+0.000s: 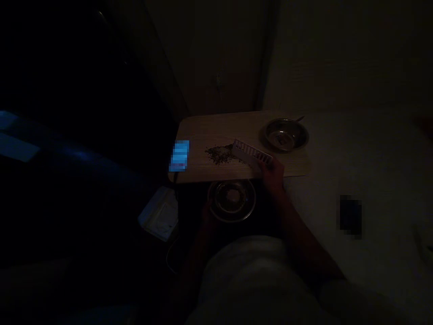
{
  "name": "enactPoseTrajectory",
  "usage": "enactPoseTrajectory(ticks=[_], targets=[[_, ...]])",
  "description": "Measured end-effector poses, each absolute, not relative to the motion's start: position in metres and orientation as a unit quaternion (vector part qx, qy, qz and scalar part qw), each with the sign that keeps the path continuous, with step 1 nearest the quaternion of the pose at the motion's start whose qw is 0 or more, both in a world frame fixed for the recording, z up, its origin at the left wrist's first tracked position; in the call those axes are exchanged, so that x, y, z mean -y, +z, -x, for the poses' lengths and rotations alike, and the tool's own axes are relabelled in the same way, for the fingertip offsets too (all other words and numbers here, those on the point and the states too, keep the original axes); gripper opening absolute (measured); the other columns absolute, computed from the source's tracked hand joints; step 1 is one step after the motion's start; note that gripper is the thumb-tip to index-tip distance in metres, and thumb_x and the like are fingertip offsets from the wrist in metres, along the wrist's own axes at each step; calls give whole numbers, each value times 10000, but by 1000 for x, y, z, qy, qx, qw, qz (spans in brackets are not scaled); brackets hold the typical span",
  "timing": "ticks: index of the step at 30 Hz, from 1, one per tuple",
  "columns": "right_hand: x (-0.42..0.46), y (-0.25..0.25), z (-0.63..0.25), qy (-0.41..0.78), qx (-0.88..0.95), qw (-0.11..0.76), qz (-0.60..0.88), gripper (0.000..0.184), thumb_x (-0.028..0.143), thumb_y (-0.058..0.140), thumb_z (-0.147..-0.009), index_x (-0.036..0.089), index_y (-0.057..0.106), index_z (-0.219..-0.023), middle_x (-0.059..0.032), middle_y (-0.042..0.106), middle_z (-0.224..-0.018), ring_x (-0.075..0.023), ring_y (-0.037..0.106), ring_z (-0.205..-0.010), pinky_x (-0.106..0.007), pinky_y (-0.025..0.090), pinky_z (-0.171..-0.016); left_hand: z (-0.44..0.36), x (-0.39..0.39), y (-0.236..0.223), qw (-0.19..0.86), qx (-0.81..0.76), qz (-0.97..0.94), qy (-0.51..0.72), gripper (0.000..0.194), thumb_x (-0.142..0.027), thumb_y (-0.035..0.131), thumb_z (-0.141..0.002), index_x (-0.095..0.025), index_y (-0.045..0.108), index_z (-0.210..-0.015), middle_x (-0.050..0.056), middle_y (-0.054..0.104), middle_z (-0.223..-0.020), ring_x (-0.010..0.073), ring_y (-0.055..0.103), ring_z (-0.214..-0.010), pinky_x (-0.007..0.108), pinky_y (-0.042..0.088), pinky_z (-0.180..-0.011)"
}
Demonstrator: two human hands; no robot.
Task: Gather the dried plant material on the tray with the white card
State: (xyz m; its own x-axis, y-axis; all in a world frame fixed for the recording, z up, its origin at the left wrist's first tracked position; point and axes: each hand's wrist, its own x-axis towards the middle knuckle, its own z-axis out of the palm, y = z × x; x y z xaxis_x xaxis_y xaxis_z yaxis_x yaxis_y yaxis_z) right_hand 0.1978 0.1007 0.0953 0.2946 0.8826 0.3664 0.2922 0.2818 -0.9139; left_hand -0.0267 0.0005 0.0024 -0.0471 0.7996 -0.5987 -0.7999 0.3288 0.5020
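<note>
White plastic slotted strip (252,153) crosses the pale wood-grain board (216,131) at a tilt, its far end at the dark granular heap (218,155). The right hand (272,174) is curled, gripping the strip's near end. The left hand (206,216), shadow-obscured beside the lower steel bowl (232,201) below the board, is indeterminate in state. An upper steel bowl (286,134) stands on the board.

Wooden board (216,131), steel bowl (286,134), dark granules (218,155)
</note>
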Motion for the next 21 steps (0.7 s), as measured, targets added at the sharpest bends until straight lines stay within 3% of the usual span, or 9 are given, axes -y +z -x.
enactPoseTrajectory(ticks=[7,21], targets=[[-101,97,-194,270,563,574,529,235,371,636,-786,215,687,-954,-29,721,-882,-196,653,-809,-322,510,-760,24,-3,8,691,-429,29,582,238,-256,549,-796,-181,726,-934,80,756,-914,306,537,-1239,452,369,-1084],[-98,100,-200,308,532,590,523,206,346,681,-736,198,686,-880,-12,696,-806,-172,618,-736,-294,495,-689,23,-2,9,691,-425,20,584,249,-279,575,-776,-169,720,-947,92,750,-978,315,497,-1278,460,348,-1098]])
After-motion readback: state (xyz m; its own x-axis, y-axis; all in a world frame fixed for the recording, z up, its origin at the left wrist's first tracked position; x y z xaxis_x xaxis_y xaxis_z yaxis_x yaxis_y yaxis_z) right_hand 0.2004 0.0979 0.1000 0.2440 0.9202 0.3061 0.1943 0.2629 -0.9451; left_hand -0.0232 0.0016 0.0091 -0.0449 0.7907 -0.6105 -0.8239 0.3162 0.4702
